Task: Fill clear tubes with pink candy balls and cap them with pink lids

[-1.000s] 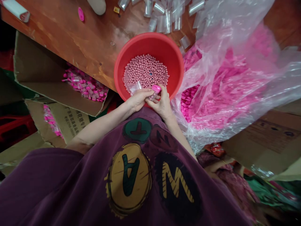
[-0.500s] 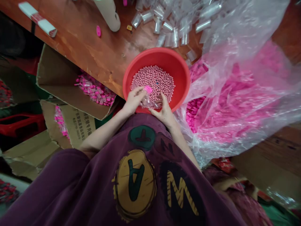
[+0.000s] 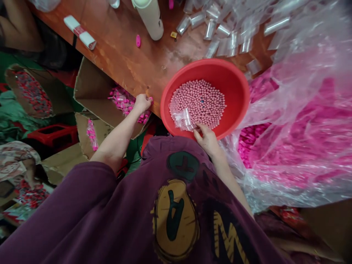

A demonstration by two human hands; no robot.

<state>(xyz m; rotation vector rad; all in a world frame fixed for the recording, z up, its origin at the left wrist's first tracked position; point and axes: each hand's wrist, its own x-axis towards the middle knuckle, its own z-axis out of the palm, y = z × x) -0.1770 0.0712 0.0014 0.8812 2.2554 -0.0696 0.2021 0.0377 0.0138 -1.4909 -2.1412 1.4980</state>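
Note:
My left hand (image 3: 143,103) is closed over the near edge of the table, beside an open carton of pink-capped clear tubes (image 3: 125,102). A bit of a pink cap (image 3: 150,99) shows at its fingertips; the rest of that piece is hidden. Inside the near rim of the red bowl (image 3: 240,106), my right hand (image 3: 205,137) has its thumb and fingers bent at the end of a clear plastic tube (image 3: 187,119). More clear tubes lie beside it on the small pink beads (image 3: 200,97). One blue bead (image 3: 202,101) stands out among the pink ones.
Loose clear tubes (image 3: 210,29) lie behind the bowl. To the right is a clear bag of pink pieces (image 3: 310,139). On the table stand a pale cup (image 3: 151,22) and a white roll (image 3: 79,32). Other people's arms (image 3: 23,25) show at left.
My left hand has left the bowl and moved left to the carton with the pink-capped piece. My right hand stays at the bowl's near side by the clear tubes. The view has shifted left.

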